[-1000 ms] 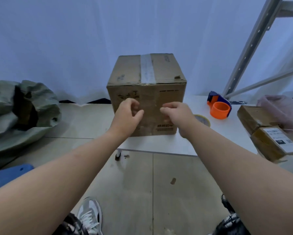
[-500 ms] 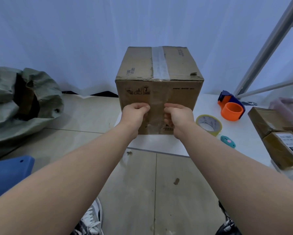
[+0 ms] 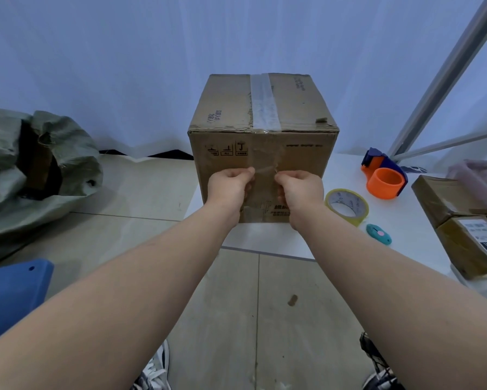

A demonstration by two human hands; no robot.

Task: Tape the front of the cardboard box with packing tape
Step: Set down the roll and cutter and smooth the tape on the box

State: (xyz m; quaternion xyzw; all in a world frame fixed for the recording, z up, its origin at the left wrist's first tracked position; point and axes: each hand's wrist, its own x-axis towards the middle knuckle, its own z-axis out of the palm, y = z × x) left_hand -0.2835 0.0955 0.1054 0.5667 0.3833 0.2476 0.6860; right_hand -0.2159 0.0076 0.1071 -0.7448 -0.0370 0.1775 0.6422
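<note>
Brown corrugated cardboard box (image 3: pixel 263 153) is sitting upright at the near left corner of the white desk (image 3: pixel 405 243), its front face turned toward the person, and a strip of clear packing tape (image 3: pixel 264 164) is running over the top seam and hanging down that front face. The left hand (image 3: pixel 228 184) and the right hand (image 3: pixel 300 187) are both curling in against the front panel, side by side, with the fingers of each pressed together and pinching the loose, wrinkled end of the clear strip between them, just below the printed handling symbols. Judging from this, the step in hand is laying the tape down the front: the top is already covered, while the lower part of the front panel is not yet sealed. The next move is calling for the strip to be pulled taut and straight along the centre line, then pressed flat downward so that no crease or bubble is left; the film looks crumpled, so it may be sticking to itself. A yellow-cored roll of tape (image 3: pixel 346 205) is lying flat just beside the box on its right, with a small teal cutter (image 3: pixel 378 234) near it and an orange and blue tape dispenser (image 3: pixel 384 177) farther back.
</note>
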